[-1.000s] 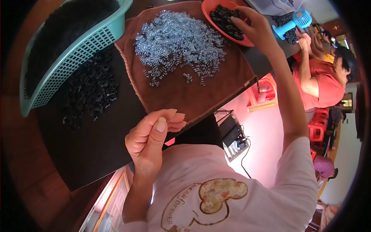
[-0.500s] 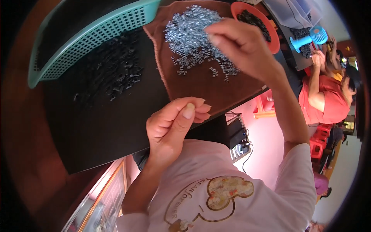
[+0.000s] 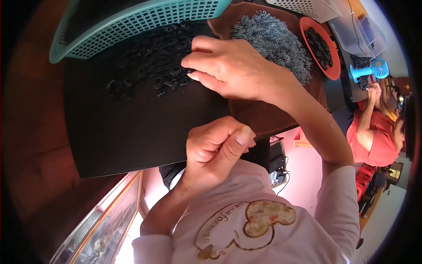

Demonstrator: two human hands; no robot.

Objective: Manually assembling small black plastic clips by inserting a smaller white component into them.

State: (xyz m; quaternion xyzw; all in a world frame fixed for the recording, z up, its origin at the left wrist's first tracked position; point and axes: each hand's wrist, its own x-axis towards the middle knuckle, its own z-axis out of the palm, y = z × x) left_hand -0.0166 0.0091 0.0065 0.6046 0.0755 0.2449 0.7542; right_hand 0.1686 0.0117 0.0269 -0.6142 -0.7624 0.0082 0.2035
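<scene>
My left hand [image 3: 220,147] is closed near the table's front edge, thumb pressed over curled fingers. Whatever lies inside that hand is hidden. Reaching across it, my right hand [image 3: 228,66] has its fingertips at the pile of small black plastic parts [image 3: 165,66]. A dark bit, seemingly one of those parts, shows between the right thumb and fingers. Behind the right wrist lies a heap of small silver metal springs [image 3: 270,37] on a brown cloth [image 3: 250,112]. An orange-red plate [image 3: 335,66] with more black pieces stands beside the springs.
A green perforated basket [image 3: 145,22] borders the black table [image 3: 127,141] at the far side. White and clear bins [image 3: 305,9] stand at the far right, near a small blue fan [image 3: 369,70]. A person in a red shirt [image 3: 378,136] sits to the right.
My right hand has moved left from the springs to the black parts. The view has shifted, so the table contents appear farther right. My left hand stays closed.
</scene>
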